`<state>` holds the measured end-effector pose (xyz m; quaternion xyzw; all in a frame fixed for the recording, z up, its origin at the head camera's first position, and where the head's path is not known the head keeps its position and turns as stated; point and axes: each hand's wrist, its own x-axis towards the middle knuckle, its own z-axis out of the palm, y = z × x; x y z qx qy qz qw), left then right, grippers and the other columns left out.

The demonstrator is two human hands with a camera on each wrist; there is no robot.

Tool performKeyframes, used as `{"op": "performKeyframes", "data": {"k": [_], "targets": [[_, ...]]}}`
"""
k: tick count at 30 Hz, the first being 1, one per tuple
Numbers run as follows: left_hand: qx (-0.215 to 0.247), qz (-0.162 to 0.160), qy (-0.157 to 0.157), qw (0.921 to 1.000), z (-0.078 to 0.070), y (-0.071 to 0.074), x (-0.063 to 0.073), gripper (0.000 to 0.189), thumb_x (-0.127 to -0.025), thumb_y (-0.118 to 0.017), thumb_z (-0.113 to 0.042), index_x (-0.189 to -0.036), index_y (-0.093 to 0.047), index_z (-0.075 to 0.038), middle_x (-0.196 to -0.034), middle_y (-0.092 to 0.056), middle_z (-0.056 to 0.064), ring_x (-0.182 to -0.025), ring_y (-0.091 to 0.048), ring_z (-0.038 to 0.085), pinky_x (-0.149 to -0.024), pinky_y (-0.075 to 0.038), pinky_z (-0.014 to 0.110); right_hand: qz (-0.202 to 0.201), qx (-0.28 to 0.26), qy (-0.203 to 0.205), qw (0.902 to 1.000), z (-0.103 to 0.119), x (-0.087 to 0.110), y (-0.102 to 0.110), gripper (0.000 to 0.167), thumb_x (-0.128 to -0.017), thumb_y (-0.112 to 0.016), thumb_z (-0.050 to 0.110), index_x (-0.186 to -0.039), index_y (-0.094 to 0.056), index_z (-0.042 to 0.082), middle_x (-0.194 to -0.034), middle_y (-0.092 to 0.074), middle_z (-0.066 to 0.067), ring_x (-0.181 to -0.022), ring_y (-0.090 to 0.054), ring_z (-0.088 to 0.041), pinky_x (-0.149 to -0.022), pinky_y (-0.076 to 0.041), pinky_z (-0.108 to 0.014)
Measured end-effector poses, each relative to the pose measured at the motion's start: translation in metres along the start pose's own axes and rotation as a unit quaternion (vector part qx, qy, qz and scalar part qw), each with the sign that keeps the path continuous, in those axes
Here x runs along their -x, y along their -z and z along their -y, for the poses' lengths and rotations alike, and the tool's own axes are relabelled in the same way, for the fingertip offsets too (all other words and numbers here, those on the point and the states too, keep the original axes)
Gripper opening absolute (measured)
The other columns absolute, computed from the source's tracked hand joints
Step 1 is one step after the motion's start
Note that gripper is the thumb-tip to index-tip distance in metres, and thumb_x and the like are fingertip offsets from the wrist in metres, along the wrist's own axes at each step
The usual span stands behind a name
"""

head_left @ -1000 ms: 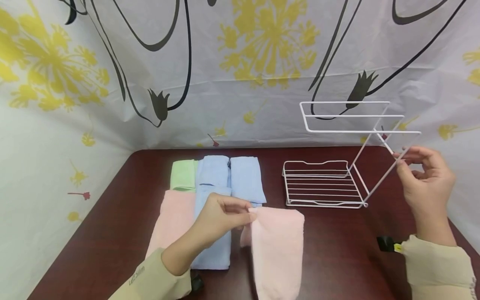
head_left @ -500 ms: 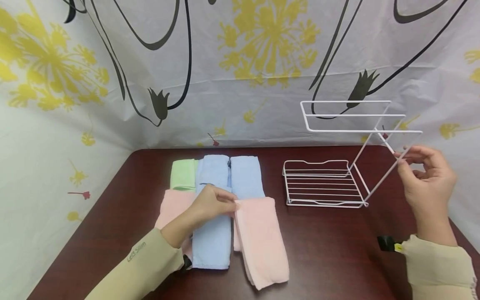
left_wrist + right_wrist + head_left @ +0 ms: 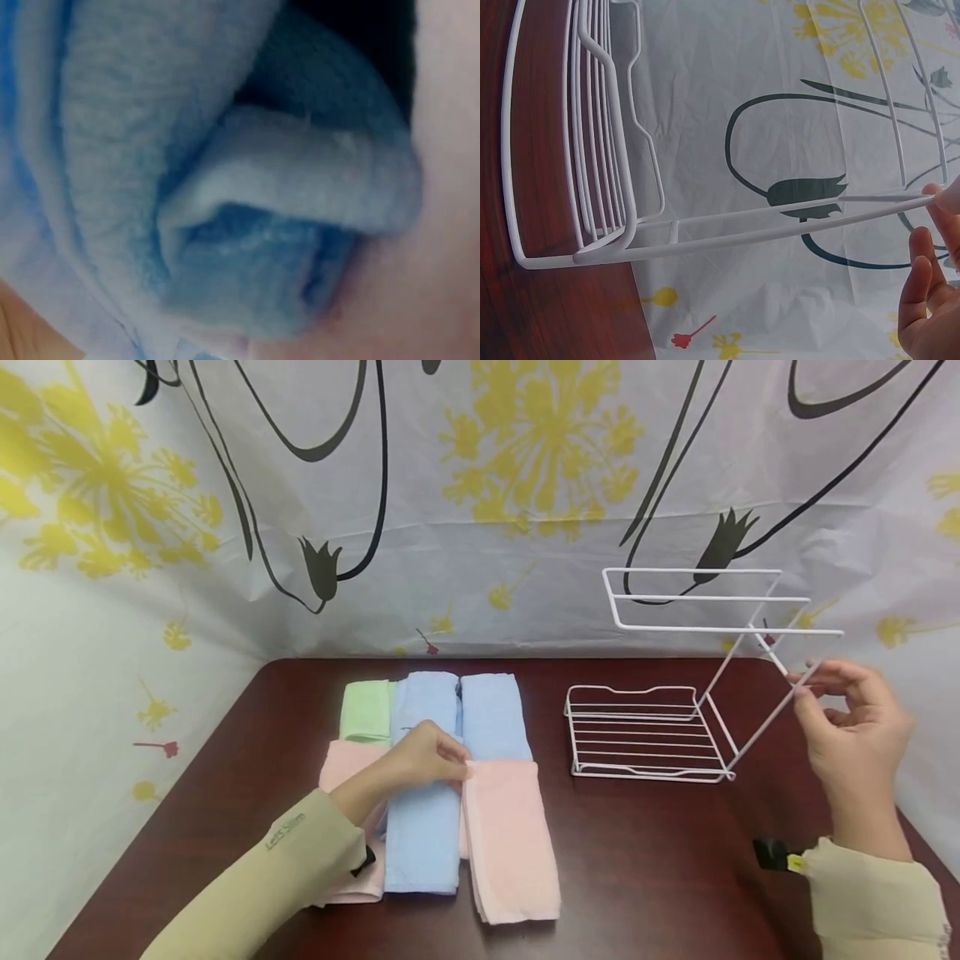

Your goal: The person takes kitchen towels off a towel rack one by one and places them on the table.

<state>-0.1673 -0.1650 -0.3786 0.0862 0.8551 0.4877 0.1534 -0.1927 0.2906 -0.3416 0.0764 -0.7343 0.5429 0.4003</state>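
Observation:
In the head view my left hand (image 3: 420, 756) pinches the top left corner of a folded pink towel (image 3: 513, 843), which lies at the front of the right-hand row. Behind it is a folded blue towel (image 3: 495, 717). Beneath my left arm are a long blue towel (image 3: 423, 852) and another pink towel (image 3: 348, 764); the arm hides part of both. Blurred blue cloth (image 3: 142, 142) fills most of the left wrist view. On the right, my right hand (image 3: 858, 727) pinches the slanted side wire of a white wire rack (image 3: 645, 772); the right wrist view shows fingertips on that wire (image 3: 802, 229).
A folded green towel (image 3: 365, 710) lies at the back left of the dark red tabletop (image 3: 645, 868). A patterned curtain (image 3: 420, 527) hangs behind the table and along both sides. The rack's upper bars (image 3: 712, 599) overhang its base.
My left hand has carried the pink towel leftward and laid it in front of the blue towel, its fingers still on the corner. The right hand and the rack stay in place.

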Motion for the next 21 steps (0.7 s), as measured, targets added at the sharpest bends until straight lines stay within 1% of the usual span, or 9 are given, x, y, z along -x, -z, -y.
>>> {"op": "performKeyframes", "data": {"k": [4, 9, 12, 17, 19, 21], "targets": [[-0.023, 0.001, 0.000, 0.9997, 0.000, -0.001, -0.006, 0.011, -0.085, -0.075, -0.002, -0.095, -0.077, 0.003, -0.080, -0.076, 0.015, -0.067, -0.074, 0.021, -0.067, -0.058, 0.025, 0.003, 0.010, 0.001, 0.9999, -0.001, 0.001, 0.000, 0.030, -0.087, -0.060, -0.010, -0.116, -0.066, -0.004, -0.093, -0.070, 0.020, -0.087, -0.064, 0.002, -0.058, -0.044, -0.005], [-0.045, -0.001, -0.001, 0.9990, 0.000, -0.004, -0.010, 0.009, -0.086, -0.075, -0.004, -0.093, -0.077, 0.001, -0.076, -0.076, 0.012, -0.065, -0.074, 0.019, -0.062, -0.055, 0.022, 0.003, 0.008, -0.003, 1.0000, 0.000, 0.000, 0.000, 0.029, -0.087, -0.060, -0.011, -0.115, -0.066, -0.005, -0.092, -0.071, 0.020, -0.085, -0.063, 0.001, -0.055, -0.042, -0.006], [-0.055, -0.005, -0.006, 0.9984, -0.002, -0.005, -0.011, 0.008, -0.087, -0.074, -0.004, -0.093, -0.076, 0.001, -0.075, -0.076, 0.011, -0.065, -0.074, 0.018, -0.062, -0.053, 0.021, 0.002, -0.009, -0.004, 1.0000, 0.000, 0.000, 0.000, 0.029, -0.086, -0.060, -0.012, -0.114, -0.066, -0.005, -0.091, -0.072, 0.018, -0.084, -0.063, 0.000, -0.055, -0.043, -0.006], [-0.067, -0.011, -0.021, 0.9975, -0.006, -0.005, -0.009, 0.010, -0.087, -0.075, -0.007, -0.095, -0.076, -0.001, -0.076, -0.076, 0.009, -0.067, -0.073, 0.015, -0.063, -0.052, 0.021, 0.001, -0.014, -0.003, 0.9999, 0.001, -0.001, 0.003, 0.030, -0.085, -0.059, -0.014, -0.114, -0.066, -0.007, -0.091, -0.073, 0.018, -0.081, -0.060, -0.001, -0.055, -0.042, -0.006], [-0.069, -0.015, -0.029, 0.9971, -0.008, -0.003, -0.006, 0.013, -0.087, -0.074, -0.008, -0.098, -0.075, -0.001, -0.079, -0.077, 0.008, -0.070, -0.072, 0.013, -0.065, -0.054, 0.022, 0.001, -0.023, -0.003, 0.9997, 0.002, -0.002, 0.005, 0.030, -0.084, -0.058, -0.015, -0.113, -0.066, -0.009, -0.092, -0.074, 0.016, -0.080, -0.059, -0.002, -0.053, -0.041, -0.007], [-0.072, -0.026, -0.036, 0.9964, -0.009, 0.003, 0.000, 0.016, -0.088, -0.072, -0.009, -0.102, -0.075, -0.002, -0.084, -0.077, 0.007, -0.075, -0.072, 0.013, -0.067, -0.055, 0.024, 0.001, -0.020, -0.006, 0.9998, 0.003, -0.003, 0.007, 0.030, -0.084, -0.060, -0.015, -0.114, -0.065, -0.010, -0.095, -0.074, 0.015, -0.081, -0.059, -0.003, -0.055, -0.043, -0.006]]}}
